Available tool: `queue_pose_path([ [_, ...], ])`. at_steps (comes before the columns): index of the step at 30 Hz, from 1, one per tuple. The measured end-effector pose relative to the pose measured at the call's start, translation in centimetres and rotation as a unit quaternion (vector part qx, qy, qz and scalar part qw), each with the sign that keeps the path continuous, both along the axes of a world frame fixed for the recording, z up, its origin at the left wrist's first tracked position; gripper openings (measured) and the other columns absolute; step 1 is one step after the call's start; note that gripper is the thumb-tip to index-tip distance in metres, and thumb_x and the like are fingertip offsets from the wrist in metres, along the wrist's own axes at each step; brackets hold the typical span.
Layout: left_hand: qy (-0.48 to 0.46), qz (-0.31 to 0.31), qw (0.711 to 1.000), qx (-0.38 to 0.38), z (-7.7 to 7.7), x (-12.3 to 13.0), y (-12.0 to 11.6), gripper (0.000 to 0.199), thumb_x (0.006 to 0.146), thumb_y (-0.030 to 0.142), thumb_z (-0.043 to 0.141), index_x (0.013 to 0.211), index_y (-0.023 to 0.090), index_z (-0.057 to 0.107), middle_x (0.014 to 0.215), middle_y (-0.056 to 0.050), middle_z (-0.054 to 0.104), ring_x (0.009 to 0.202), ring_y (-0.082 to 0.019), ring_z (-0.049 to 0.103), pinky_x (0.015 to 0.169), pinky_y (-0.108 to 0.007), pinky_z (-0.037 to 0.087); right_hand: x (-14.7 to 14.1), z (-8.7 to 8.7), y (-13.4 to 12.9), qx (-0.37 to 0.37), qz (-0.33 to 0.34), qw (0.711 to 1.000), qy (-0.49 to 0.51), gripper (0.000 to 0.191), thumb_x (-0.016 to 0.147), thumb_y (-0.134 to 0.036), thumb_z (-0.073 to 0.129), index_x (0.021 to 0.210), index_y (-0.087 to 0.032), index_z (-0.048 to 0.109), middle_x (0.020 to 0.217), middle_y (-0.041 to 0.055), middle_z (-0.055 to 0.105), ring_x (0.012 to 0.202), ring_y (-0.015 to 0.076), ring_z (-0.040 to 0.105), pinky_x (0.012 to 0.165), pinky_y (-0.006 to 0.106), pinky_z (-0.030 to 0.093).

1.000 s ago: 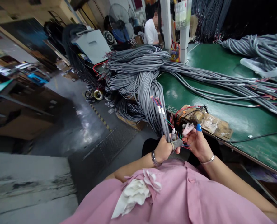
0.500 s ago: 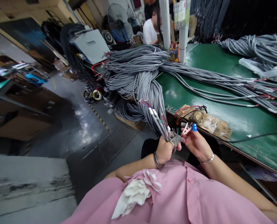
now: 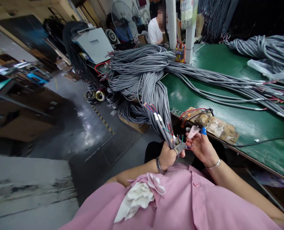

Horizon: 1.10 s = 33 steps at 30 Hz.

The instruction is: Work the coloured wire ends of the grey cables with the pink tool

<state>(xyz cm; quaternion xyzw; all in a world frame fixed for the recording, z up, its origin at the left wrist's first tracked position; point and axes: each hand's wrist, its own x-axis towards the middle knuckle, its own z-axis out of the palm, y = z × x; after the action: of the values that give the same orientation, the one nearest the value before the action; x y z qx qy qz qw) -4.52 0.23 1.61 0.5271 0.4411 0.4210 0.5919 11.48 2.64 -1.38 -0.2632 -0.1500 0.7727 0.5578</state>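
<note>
My left hand (image 3: 169,155) is closed around the ends of several grey cables (image 3: 165,132); a grey covering is on its thumb. Thin coloured wires (image 3: 181,138) fan out of a cable end beside that thumb. My right hand (image 3: 203,148), a blue cover on one fingertip, is closed on a small pink tool (image 3: 193,131), which looks like a clip or tweezers. Red and blue wire tips lie between the two hands, close to the right fingers. Cable ends with white sleeves and stripped coloured wires stick up above my left hand.
A big pile of grey cables (image 3: 144,67) spills over the corner of the green table (image 3: 228,124). On the table edge lies a wooden block (image 3: 220,127) with a black cord. Behind the pile, a person (image 3: 154,31) in white sits near a post (image 3: 189,44).
The pink tool in my right hand has turned, now showing a broader side. My right hand has shifted slightly right. My left hand still grips the cables.
</note>
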Motion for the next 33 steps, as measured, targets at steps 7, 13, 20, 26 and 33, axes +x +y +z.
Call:
queue_pose_path([
  [7, -0.043, 0.075, 0.996, -0.014, -0.8, 0.5, 0.2, 0.037, 0.08, 0.046, 0.062, 0.062, 0.014, 0.061, 0.05, -0.002, 0.059, 0.041, -0.008, 0.044, 0.043, -0.023, 0.032, 0.0, 0.4, 0.0, 0.036, -0.029, 0.994, -0.096, 0.023, 0.083, -0.043, 0.064, 0.087, -0.021, 0.068, 0.076, 0.0012, 0.063, 0.063, 0.0125, 0.053, 0.055, 0.023, 0.045],
  [13, -0.052, 0.096, 0.993, -0.036, -0.7, 1.5, 0.7, 0.039, 0.078, 0.047, 0.063, 0.058, 0.014, 0.058, 0.048, -0.002, 0.057, 0.041, -0.009, 0.046, 0.04, -0.022, 0.03, -0.4, -0.7, -0.2, 0.082, -0.156, 0.954, -0.243, 0.037, 0.083, -0.056, 0.058, 0.075, -0.021, 0.067, 0.074, 0.0034, 0.064, 0.064, 0.015, 0.054, 0.062, 0.029, 0.046],
  [20, -0.049, 0.087, 0.995, -0.028, -1.0, 1.7, 0.8, 0.04, 0.079, 0.046, 0.063, 0.056, 0.015, 0.055, 0.048, -0.001, 0.057, 0.041, -0.008, 0.045, 0.042, -0.021, 0.032, -0.7, -0.1, 0.9, 0.03, -0.082, 0.993, -0.077, 0.037, 0.073, -0.055, 0.07, 0.083, -0.02, 0.07, 0.077, 0.0024, 0.068, 0.064, 0.0135, 0.057, 0.06, 0.026, 0.049],
  [26, -0.005, 0.065, 0.998, -0.007, -1.0, 1.1, 0.5, 0.043, 0.081, 0.048, 0.06, 0.056, 0.014, 0.057, 0.049, -0.002, 0.058, 0.043, -0.008, 0.047, 0.044, -0.022, 0.034, -0.9, 0.1, 0.5, 0.024, -0.086, 0.993, -0.082, 0.038, 0.074, -0.06, 0.066, 0.084, -0.023, 0.069, 0.083, 0.0023, 0.068, 0.068, 0.0142, 0.059, 0.059, 0.026, 0.049],
  [33, 0.036, 0.028, 0.999, 0.027, -0.6, -0.1, 0.0, 0.041, 0.082, 0.047, 0.06, 0.057, 0.014, 0.06, 0.053, -0.004, 0.059, 0.048, -0.01, 0.05, 0.049, -0.023, 0.039, 1.6, 0.1, -0.4, 0.047, 0.113, 0.986, -0.113, 0.044, 0.075, -0.062, 0.063, 0.084, -0.02, 0.068, 0.078, 0.0039, 0.065, 0.066, 0.0144, 0.058, 0.061, 0.028, 0.051],
])
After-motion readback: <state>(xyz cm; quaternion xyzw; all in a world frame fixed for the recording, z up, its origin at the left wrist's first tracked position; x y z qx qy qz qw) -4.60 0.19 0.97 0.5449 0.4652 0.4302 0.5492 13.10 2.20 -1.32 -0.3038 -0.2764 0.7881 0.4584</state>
